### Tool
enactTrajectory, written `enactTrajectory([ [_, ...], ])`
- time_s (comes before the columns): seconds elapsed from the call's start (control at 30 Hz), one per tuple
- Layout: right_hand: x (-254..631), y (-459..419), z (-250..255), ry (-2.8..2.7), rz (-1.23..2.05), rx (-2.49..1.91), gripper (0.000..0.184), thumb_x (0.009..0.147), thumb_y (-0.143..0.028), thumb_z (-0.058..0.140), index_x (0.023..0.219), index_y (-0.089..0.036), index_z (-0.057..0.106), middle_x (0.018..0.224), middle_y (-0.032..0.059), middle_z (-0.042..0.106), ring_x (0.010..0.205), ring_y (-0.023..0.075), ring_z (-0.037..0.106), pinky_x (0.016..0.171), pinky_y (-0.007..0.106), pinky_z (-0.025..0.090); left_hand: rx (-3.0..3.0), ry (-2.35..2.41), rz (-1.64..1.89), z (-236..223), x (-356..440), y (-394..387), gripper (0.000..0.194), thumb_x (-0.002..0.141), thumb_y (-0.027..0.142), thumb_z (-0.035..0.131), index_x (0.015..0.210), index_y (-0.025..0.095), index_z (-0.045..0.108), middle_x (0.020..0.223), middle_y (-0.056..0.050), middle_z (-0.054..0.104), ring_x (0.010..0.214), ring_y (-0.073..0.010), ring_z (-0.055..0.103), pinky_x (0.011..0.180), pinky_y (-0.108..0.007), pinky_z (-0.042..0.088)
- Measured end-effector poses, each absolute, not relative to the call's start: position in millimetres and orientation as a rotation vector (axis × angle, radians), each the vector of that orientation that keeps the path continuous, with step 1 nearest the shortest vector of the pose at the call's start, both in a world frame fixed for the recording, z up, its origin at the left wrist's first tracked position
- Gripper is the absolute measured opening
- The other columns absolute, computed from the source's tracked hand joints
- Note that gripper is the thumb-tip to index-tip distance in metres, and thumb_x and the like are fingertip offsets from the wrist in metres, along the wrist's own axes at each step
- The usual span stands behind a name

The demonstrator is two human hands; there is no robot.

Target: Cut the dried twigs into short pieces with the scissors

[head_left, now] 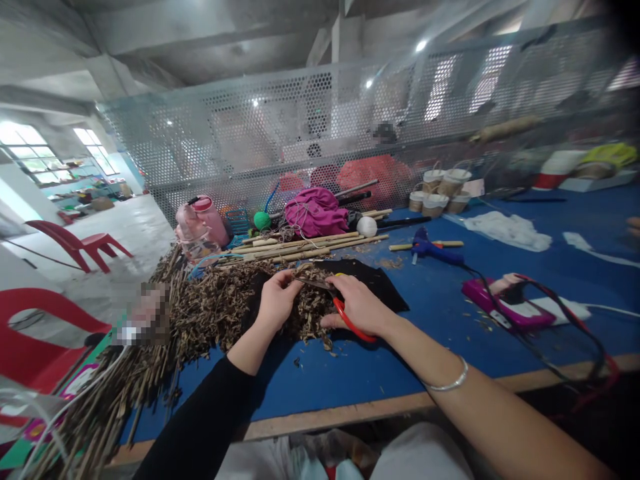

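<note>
Head view: the right grip (357, 303) is wrapped round the scissors (350, 323), fingers at the red handle, blades reaching across toward the left grip (277, 297). And the left grip is pinched, thumb against finger, on a scrap of the dried leaves (223, 300), right by the blades; exactly which piece is too small to tell. The main heap sits beneath and to the left of that pinch, on the counter (370, 381).

How does this stuff handle? Light as anything, I'd say, curled and brittle, likely to crumble under a hard squeeze, so a soft fingertip pinch close to a stem looks best. The scissors should be stiff and a touch weightier; the loops are the safe hold, and those blades lie awfully near the left fingertips!

Look around now. Left of the left grip, stalks (113, 393) bunch up and run down toward the near edge, a real tangle for that elbow. Just beyond the right grip, a black sheet (385, 283) lies flat. Further out come the sticks (313, 248), a purple bundle (316, 212) and a white ball (367, 227), all behind the heap. Out to the right of the right grip, a glue gun (434, 249) and a purple case (515, 307) stand well apart, leaving the blades clear on that side; it's the leaves themselves that crowd the cut.
</note>
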State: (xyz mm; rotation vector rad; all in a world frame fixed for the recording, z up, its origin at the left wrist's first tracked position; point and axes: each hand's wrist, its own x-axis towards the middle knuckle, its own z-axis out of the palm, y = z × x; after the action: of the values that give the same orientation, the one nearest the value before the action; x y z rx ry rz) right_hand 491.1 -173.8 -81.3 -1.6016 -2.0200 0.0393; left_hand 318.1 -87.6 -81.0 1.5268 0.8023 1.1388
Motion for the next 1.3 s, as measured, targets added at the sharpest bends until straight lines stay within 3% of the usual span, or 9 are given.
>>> enactTrajectory([
  [0.27, 495, -171, -87, -1.993, 0.042, -1.578, 0.070, 0.065, -0.056, 0.066, 0.120, -0.016, 0.049, 0.110, 0.0145, 0.057, 0.101, 0.0282, 0.053, 0.086, 0.043, 0.043, 1.848, 0.992, 1.181, -76, 312, -91, 0.046, 0.077, 0.030, 0.058, 0.122, 0.018, 0.053, 0.094, -0.005, 0.068, 0.082, -0.0152, 0.062, 0.078, -0.027, 0.048],
  [0.43, 494, -172, -85, -1.981, 0.045, -1.610, 0.075, 0.065, -0.062, 0.063, 0.120, -0.013, 0.049, 0.110, 0.0159, 0.057, 0.103, 0.0296, 0.052, 0.086, 0.043, 0.043, 1.869, 0.956, 1.232, -73, 312, -97, 0.029, 0.081, 0.030, 0.053, 0.102, 0.015, 0.066, 0.103, -0.006, 0.068, 0.096, -0.0168, 0.061, 0.089, -0.026, 0.044],
  [0.67, 490, -173, -81, -1.913, 0.067, -1.626, 0.065, 0.068, -0.060, 0.061, 0.115, -0.015, 0.054, 0.106, 0.0135, 0.061, 0.096, 0.0265, 0.058, 0.083, 0.037, 0.045, 1.945, 1.011, 1.166, -75, 311, -95, 0.023, 0.080, 0.027, 0.055, 0.092, 0.015, 0.070, 0.096, -0.005, 0.070, 0.090, -0.0172, 0.063, 0.086, -0.027, 0.046],
  [0.83, 487, -178, -73, -1.894, 0.153, -1.709, 0.042, 0.077, -0.057, 0.052, 0.095, -0.021, 0.063, 0.069, 0.0043, 0.065, 0.063, 0.0191, 0.061, 0.060, 0.026, 0.044, 1.934, 1.058, 1.178, -76, 310, -91, 0.022, 0.079, 0.027, 0.056, 0.092, 0.017, 0.070, 0.096, -0.005, 0.070, 0.092, -0.0176, 0.064, 0.088, -0.028, 0.046],
  [0.97, 485, -179, -73, -1.889, 0.186, -1.718, 0.042, 0.081, -0.057, 0.045, 0.088, -0.021, 0.065, 0.055, 0.0014, 0.060, 0.050, 0.0163, 0.056, 0.051, 0.023, 0.039, 1.929, 1.099, 1.166, -76, 309, -90, 0.022, 0.078, 0.029, 0.057, 0.091, 0.017, 0.070, 0.096, -0.005, 0.071, 0.092, -0.0183, 0.064, 0.088, -0.030, 0.046],
  [1.17, 485, -178, -76, -1.879, 0.190, -1.742, 0.041, 0.081, -0.057, 0.045, 0.092, -0.021, 0.062, 0.064, 0.0023, 0.064, 0.057, 0.0173, 0.060, 0.055, 0.024, 0.042, 1.908, 1.116, 1.168, -78, 308, -88, 0.024, 0.078, 0.030, 0.057, 0.092, 0.017, 0.070, 0.096, -0.006, 0.071, 0.092, -0.0187, 0.064, 0.089, -0.031, 0.046],
  [1.3, 489, -176, -77, -1.903, 0.041, -1.733, 0.055, 0.072, -0.057, 0.058, 0.111, -0.018, 0.054, 0.100, 0.0109, 0.064, 0.088, 0.0243, 0.061, 0.074, 0.032, 0.045, 1.754, 1.113, 1.255, -80, 309, -84, 0.029, 0.079, 0.032, 0.056, 0.097, 0.014, 0.069, 0.100, -0.007, 0.069, 0.095, -0.0189, 0.063, 0.090, -0.031, 0.045],
])
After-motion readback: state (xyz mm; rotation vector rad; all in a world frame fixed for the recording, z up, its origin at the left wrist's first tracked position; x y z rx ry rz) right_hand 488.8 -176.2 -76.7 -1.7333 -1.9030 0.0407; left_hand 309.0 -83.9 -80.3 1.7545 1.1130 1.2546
